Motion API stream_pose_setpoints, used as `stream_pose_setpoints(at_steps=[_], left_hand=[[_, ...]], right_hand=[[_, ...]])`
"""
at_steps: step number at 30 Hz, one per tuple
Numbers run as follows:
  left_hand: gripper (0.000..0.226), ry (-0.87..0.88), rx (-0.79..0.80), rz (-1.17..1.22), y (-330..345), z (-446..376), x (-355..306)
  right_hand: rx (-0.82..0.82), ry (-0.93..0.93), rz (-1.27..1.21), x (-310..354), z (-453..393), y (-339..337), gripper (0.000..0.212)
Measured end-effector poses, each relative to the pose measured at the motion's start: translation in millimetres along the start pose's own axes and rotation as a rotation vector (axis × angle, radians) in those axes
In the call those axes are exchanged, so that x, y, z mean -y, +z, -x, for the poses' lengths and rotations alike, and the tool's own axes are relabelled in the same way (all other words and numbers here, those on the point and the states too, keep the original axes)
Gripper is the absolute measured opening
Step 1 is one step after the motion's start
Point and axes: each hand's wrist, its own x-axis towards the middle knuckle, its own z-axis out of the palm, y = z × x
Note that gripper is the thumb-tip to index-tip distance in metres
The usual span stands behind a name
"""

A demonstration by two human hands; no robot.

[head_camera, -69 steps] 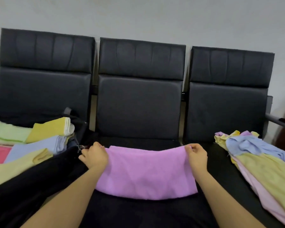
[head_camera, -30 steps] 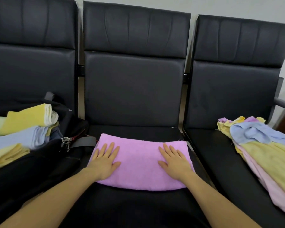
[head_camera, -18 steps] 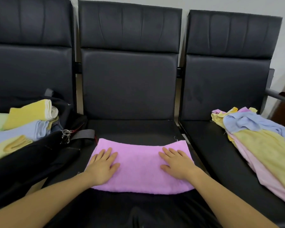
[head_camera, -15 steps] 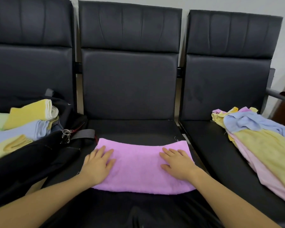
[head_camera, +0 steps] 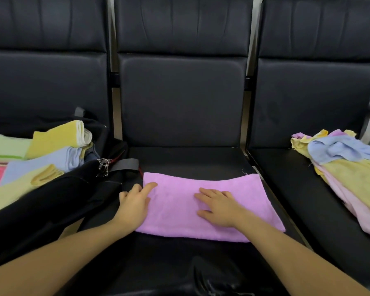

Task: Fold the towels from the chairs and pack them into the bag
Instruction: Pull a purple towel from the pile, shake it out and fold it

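1. Three black padded chairs stand side by side against the wall: the left chair [head_camera: 47, 86], the middle chair [head_camera: 181, 99] and the right chair [head_camera: 312, 99].
2. A black bag [head_camera: 51, 201] lies open on the left chair's seat, and its near end spills over onto the edge of the middle seat.
3. Folded towels [head_camera: 51, 150] are stacked in the bag: yellow, light blue, pale green and a pink one at the far left edge.
4. A loose pile of unfolded towels [head_camera: 346, 167] sits on the right chair's seat, with a light blue one on top of yellow and pale pink ones.
5. A purple towel [head_camera: 250, 201], folded into a flat rectangle, lies on the middle chair's seat, between the bag and the loose pile.
6. The right hand [head_camera: 219, 207] rests palm down on the middle of the purple towel, its fingers straight and spread.
7. The left hand [head_camera: 135, 202] sits at the towel's left edge, just beside the bag, with its forefinger laid on the cloth; whether the other fingers curl under the edge, I cannot tell.
8. A small metal key ring [head_camera: 103, 165] hangs on the bag by a grey strap [head_camera: 124, 164].
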Motion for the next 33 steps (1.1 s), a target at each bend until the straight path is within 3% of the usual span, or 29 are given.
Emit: stream_pose_setpoints(at_steps=[5,10,13,15,18,22,27,30,33], left_hand=[[0.046,0.008,-0.108,0.306,-18.3,-3.2,-3.5],[0.051,-0.244,-0.023,-0.270,-21.8,3.0,-7.6],[0.050,-0.185,-0.079,-0.342,-10.9,9.4,1.3],[0.045,-0.140,-0.147,-0.284,-7.0,10.0,6.4],[0.040,-0.133,-0.100,-0.200,-12.0,9.4,7.7],[0.040,-0.164,-0.127,0.165,-25.8,7.5,7.3],[0.042,-0.149,-0.211,0.388,-39.6,4.1,1.9],[0.046,-0.076,-0.264,0.378,-51.4,-3.1,-13.8],[0.048,0.043,-0.269,0.265,-55.7,-7.8,-37.0]], right_hand=[[0.036,0.036,-0.009,13.2,-10.1,16.1,0.058],[0.004,0.042,-0.046,34.4,-28.6,23.2,0.057],[-0.013,0.034,-0.069,34.7,-30.2,23.1,0.057],[-0.016,0.025,-0.066,29.4,-27.7,22.6,0.057],[-0.007,0.023,-0.062,23.0,-22.6,22.7,0.057],[-0.008,0.031,-0.065,22.3,-19.1,25.3,0.056],[0.018,0.055,-0.122,31.9,-25.2,28.5,0.056],[0.022,0.022,-0.374,49.3,-31.0,25.4,0.055],[-0.106,0.038,-0.980,55.0,-31.2,17.6,0.041]])
